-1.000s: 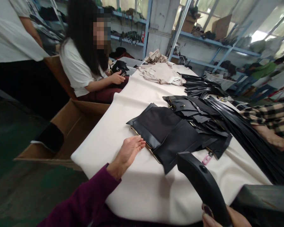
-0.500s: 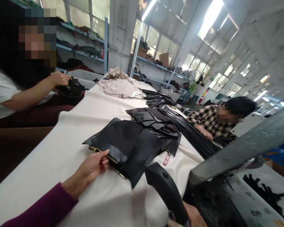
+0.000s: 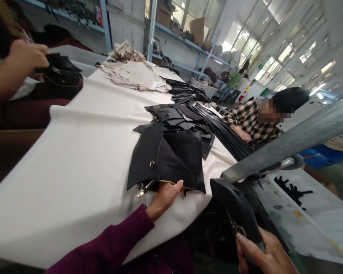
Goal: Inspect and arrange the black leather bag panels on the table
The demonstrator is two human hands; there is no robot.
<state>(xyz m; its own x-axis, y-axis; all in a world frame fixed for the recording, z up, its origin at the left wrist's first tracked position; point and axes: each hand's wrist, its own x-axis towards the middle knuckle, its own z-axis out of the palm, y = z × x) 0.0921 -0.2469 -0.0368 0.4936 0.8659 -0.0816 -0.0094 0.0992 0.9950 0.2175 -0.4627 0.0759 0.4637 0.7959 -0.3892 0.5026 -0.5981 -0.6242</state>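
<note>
Left hand [image 3: 166, 195] pinches pouch [image 3: 181, 156], fingers hidden | right hand [image 3: 270, 249] grips black strap [image 3: 240, 203], wrist cropped

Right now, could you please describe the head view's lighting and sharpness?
In the head view, glare whitens the windows and soft shadow dims the white table cover beside the purple sleeve; in the head view, the gold zipper at the left hand is fairly distinct, while the distant blue shelf looks soft.

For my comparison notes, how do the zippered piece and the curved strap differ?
Shape: the zippered piece is broad and panel-like; the curved strap is a narrow band. Pose: the zippered piece lies on the table; the curved strap is held up. Both are black.
</note>
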